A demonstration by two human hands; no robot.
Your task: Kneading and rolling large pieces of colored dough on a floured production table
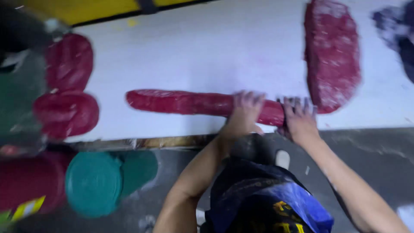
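Note:
A long red roll of dough (pixel 181 102) lies along the near edge of a white floured table (pixel 207 47). My left hand (pixel 246 110) presses flat on the roll's right part, fingers spread and dusted with flour. My right hand (pixel 298 118) rests on the roll's right end, fingers also spread. A large flat red slab of dough (pixel 332 51), floury on top, lies just beyond my right hand at the table's far right. The picture is blurred by motion.
Two rounded red dough lumps (pixel 67 88) sit at the table's left end. Below the table stand a teal round lid or bucket (pixel 94 183) and a red container (pixel 30 179). A dark purple mass (pixel 399 30) shows at the top right. The floor is grey.

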